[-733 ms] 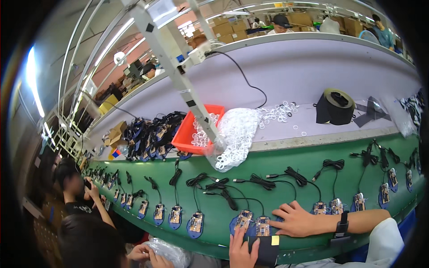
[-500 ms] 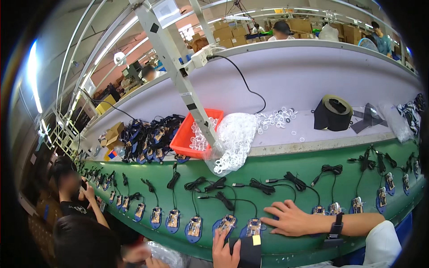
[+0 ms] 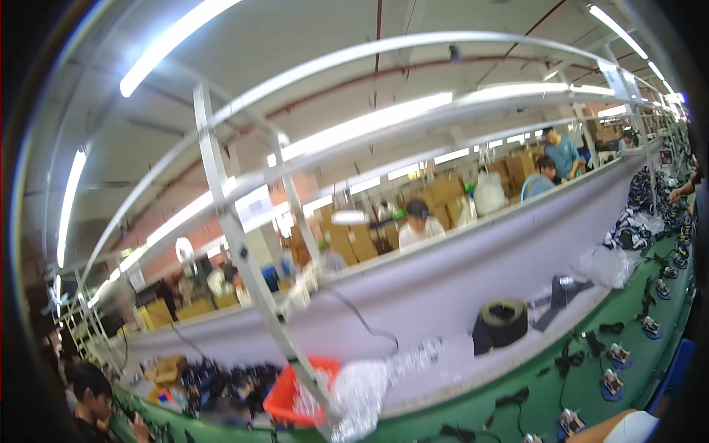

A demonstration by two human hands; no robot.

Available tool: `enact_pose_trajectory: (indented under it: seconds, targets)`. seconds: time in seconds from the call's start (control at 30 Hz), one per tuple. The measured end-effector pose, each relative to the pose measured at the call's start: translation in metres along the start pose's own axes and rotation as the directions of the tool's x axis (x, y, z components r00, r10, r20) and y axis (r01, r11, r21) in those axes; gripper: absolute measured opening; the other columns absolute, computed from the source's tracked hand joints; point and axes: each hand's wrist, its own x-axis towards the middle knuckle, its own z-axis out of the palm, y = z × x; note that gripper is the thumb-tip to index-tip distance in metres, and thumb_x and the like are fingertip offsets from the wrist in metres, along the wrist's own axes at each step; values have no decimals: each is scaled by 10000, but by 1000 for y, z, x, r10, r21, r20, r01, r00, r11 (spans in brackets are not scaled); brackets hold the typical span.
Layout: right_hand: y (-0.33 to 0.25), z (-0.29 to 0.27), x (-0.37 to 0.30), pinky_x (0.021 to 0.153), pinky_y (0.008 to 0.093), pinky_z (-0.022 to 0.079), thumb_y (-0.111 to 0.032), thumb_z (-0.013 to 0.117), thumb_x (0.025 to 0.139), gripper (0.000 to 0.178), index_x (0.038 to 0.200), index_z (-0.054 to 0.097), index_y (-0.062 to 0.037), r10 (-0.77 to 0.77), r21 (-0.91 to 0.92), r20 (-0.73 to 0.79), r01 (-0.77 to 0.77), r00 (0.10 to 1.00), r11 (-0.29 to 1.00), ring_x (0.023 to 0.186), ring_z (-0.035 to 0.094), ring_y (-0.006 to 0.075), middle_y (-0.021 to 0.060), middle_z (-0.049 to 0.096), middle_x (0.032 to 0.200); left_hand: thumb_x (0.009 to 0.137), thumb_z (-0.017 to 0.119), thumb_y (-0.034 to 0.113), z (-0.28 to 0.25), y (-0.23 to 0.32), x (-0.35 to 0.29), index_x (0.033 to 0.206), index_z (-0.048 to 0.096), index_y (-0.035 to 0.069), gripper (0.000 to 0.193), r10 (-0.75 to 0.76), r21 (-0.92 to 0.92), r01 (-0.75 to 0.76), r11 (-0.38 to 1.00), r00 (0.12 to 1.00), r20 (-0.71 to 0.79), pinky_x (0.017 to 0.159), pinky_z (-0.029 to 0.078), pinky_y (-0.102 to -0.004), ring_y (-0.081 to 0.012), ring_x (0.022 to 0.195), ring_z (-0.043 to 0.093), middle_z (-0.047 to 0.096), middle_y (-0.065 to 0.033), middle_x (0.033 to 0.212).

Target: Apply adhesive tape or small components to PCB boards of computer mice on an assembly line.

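Note:
Neither of my hands shows; both are below the picture's lower edge. At the lower right, part of my right forearm [image 3: 600, 426] and its white sleeve [image 3: 636, 427] come into view. Nearest to that arm is a small circuit board on a blue base [image 3: 571, 422], which looks like an opened computer mouse. Several similar units, such as this board on its blue base [image 3: 612, 382], stand in a row along the green work surface [image 3: 533, 378]. Black bundled cables [image 3: 511, 399] lie beside them. What my hands touch is hidden.
A red bin [image 3: 279, 402] and a clear bag of white rings [image 3: 360, 395] stand behind the green surface, by a metal post [image 3: 251, 277]. A black roll [image 3: 484, 341] sits on the ledge. Dark cabled parts [image 3: 221, 387] are heaped left. A co-worker [image 3: 92, 399] is at lower left.
The view has swung up and toward the right, showing more ceiling and the far right of the line. Both hands and the dark piece near them have left the picture.

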Motion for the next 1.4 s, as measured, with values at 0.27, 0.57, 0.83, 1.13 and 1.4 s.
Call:
enact_pose_trajectory:
  seconds: [0.27, 0.57, 0.83, 1.13, 1.4]
  targets:
    - [-10, -29, -136, 1178, 670, 308, -424, 667, 961, 659, 1555, 541, -167, 449, -99, -10, -448, 893, 889, 1460, 390, 496, 253, 450, 1589, 1016, 684, 149, 18, 4, -3, 1373, 626, -99, 439, 62, 68, -59, 996, 997, -36, 1199, 410, -496, -498, 1442, 486, 585, -310, 1475]
    - [9, 7, -142, 1235, 741, 225, -328, 656, 954, 677, 1600, 494, -206, 247, -285, 7, -235, 969, 929, 1548, 335, 452, 194, 418, 1652, 1022, 679, 158, 13, 27, 10, 1385, 621, -99, 449, 62, 103, -68, 992, 997, 53, 1200, 409, -493, -498, 1441, 485, 576, -318, 1481]
    - [16, -53, -168, 1200, 600, 372, -456, 763, 953, 764, 1573, 491, -102, 387, 30, -253, -392, 887, 919, 1499, 378, 488, 264, 434, 1590, 1020, 688, 167, 36, 40, 10, 1387, 626, -90, 452, 13, 64, -19, 998, 995, 97, 1189, 416, -484, -486, 1446, 484, 580, -313, 1479]
    - [-13, -36, -189, 1181, 570, 366, -501, 817, 892, 752, 1442, 604, -34, 517, 97, -216, -508, 828, 856, 1431, 447, 433, 231, 526, 1448, 947, 748, 59, 40, 65, -9, 1308, 666, -70, 392, 124, -154, -93, 984, 971, 202, 1142, 468, -479, -476, 1467, 479, 634, -250, 1419]
    - [-12, -53, -177, 1175, 619, 353, -574, 823, 854, 753, 1413, 639, -104, 464, 19, -244, -475, 851, 880, 1417, 443, 483, 264, 493, 1480, 969, 712, 70, -8, 40, -21, 1275, 684, -76, 340, 11, 131, 1, 991, 995, -96, 1169, 418, -547, -504, 1370, 531, 658, -219, 1367]
